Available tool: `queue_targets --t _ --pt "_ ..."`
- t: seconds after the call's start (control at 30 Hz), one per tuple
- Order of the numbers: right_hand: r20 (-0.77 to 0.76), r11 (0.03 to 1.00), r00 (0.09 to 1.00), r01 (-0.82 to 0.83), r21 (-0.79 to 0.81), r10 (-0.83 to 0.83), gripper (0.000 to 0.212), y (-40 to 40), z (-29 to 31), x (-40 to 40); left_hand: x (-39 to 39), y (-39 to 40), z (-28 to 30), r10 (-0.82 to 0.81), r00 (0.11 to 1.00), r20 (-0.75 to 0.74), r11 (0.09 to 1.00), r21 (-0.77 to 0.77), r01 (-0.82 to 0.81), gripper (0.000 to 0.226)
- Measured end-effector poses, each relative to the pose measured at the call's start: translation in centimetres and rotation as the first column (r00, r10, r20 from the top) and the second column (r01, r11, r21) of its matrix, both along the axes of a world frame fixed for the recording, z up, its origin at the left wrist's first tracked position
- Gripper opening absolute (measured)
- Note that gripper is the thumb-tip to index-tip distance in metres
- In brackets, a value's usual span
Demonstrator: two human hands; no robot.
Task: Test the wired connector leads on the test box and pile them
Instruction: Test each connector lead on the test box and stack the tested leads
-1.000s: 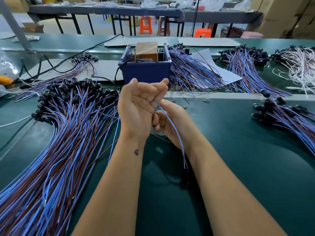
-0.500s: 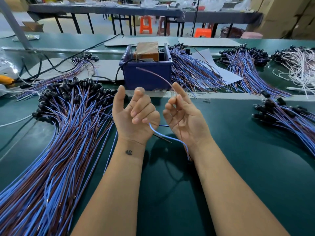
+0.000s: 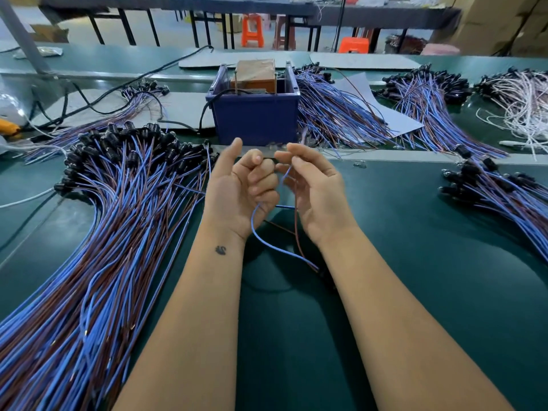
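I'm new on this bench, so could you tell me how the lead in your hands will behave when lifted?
Probably floppy: the lead sags in a loop below the left hand and right hand. Likely light, since fingertips alone hold its thin wires.

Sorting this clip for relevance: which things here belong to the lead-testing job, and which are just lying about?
Part of the job:
- left hand and right hand, holding one blue and brown lead
- blue test box
- big lead pile at left
- smaller pile at right

Lying about:
- white-wired leads
- orange stools
- cardboard boxes
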State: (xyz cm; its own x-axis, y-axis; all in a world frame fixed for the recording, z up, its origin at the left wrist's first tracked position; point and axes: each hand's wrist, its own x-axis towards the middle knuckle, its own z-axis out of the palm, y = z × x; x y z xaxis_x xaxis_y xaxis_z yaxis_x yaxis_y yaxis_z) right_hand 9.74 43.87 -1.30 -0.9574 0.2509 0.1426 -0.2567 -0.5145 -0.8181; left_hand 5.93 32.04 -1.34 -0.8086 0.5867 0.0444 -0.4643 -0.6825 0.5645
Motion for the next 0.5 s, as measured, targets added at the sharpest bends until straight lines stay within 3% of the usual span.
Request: queue_targets --t 0.07,0.13,0.17,0.3,0.37,0.5 --pt "-0.011 0.994 0.997 0.082 0.074 -0.082 0.027 0.0 -0.2 -0.1 -0.2 0.6 0.0 0.146 0.989 -0.037 0.936 -0.319 -0.150 0.024" --pt "-0.018 0.981 0.991 0.131 0.146 -0.130 0.027 -0.1 -0.4 -0.2 -0.2 1.3 -0.2 0.234 0.949 -0.212 0.755 -0.576 -0.314 0.015" --pt "-0.025 0.970 0.988 0.152 0.192 -0.150 0.027 -0.2 -0.4 -0.3 -0.1 1.7 -0.3 0.237 0.926 -0.294 0.676 -0.634 -0.374 0.014" --pt "-0.032 0.903 0.976 0.213 0.374 -0.217 0.029 -0.2 -0.6 -0.2 0.1 2.2 -0.2 0.180 0.908 -0.379 0.584 -0.701 -0.409 0.025" --pt "-0.016 0.870 0.964 0.248 0.426 -0.267 0.028 -0.2 -0.7 -0.3 0.0 2.2 -0.1 0.153 0.922 -0.357 0.604 -0.705 -0.373 0.029" --pt "-0.006 0.882 0.954 0.281 0.378 -0.301 0.044 -0.1 -0.6 -0.3 0.1 2.0 -0.7 0.161 0.891 -0.425 0.618 -0.660 -0.427 0.033"
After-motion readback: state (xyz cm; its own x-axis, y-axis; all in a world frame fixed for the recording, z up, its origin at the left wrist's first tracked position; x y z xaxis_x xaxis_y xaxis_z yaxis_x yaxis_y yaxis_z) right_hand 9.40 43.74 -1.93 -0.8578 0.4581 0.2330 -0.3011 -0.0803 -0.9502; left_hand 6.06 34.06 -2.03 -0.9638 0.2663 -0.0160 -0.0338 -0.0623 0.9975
